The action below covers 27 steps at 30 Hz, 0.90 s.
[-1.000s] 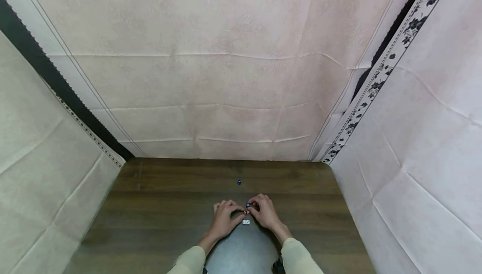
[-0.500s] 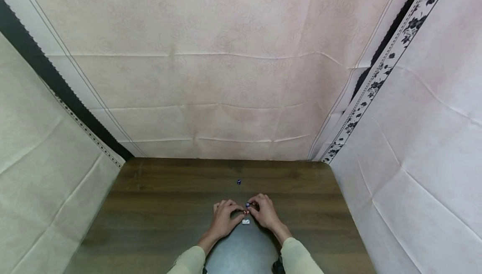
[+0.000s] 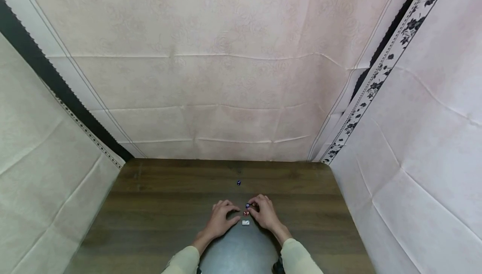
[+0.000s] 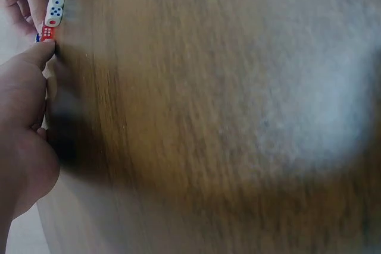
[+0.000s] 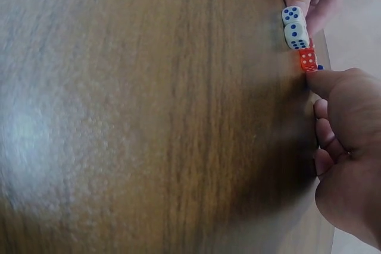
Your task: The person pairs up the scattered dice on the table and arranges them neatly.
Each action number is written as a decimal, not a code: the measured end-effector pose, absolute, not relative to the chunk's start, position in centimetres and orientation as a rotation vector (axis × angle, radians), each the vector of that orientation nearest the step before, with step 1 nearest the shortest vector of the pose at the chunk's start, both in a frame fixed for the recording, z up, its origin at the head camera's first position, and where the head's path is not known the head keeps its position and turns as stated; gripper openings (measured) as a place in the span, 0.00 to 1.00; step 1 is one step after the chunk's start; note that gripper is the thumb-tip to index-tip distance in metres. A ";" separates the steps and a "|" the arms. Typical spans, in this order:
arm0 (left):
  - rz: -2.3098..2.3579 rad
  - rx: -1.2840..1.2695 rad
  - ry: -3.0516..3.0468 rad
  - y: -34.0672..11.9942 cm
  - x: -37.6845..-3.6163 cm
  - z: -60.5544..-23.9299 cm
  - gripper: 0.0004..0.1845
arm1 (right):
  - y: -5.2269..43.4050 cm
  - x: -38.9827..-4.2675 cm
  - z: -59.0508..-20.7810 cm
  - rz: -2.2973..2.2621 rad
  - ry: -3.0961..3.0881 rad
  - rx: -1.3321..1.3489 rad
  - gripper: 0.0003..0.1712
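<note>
Pale cream long sleeves [image 3: 297,257] cover both arms down to bare wrists.

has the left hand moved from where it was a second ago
Yes. The left hand has drawn back slightly from the red die, toward the table's near edge.

A short line of dice sits on the wooden table near its front edge. Two white dice [image 5: 294,27] with blue pips touch each other; a red die [image 5: 308,59] with white pips comes next, then a blue die [image 3: 247,206], mostly hidden.
</note>
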<state>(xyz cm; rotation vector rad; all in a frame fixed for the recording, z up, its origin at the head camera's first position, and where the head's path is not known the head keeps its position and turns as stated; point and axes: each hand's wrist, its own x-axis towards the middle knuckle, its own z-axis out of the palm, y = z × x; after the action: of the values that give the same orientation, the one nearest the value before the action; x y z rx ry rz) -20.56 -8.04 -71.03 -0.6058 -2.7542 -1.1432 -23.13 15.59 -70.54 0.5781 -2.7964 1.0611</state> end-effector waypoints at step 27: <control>-1.252 -0.381 -2.625 -8.4 -24.3 -69.4 0.10 | 15.7 -23.3 -70.8 1.070 -2.875 0.521 0.07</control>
<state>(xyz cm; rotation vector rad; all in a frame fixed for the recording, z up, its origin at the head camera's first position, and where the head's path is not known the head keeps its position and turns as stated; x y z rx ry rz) -24.33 -8.36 -69.44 -0.3808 -2.6248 -1.2517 -23.29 15.66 -70.75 0.5208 -2.8749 1.0698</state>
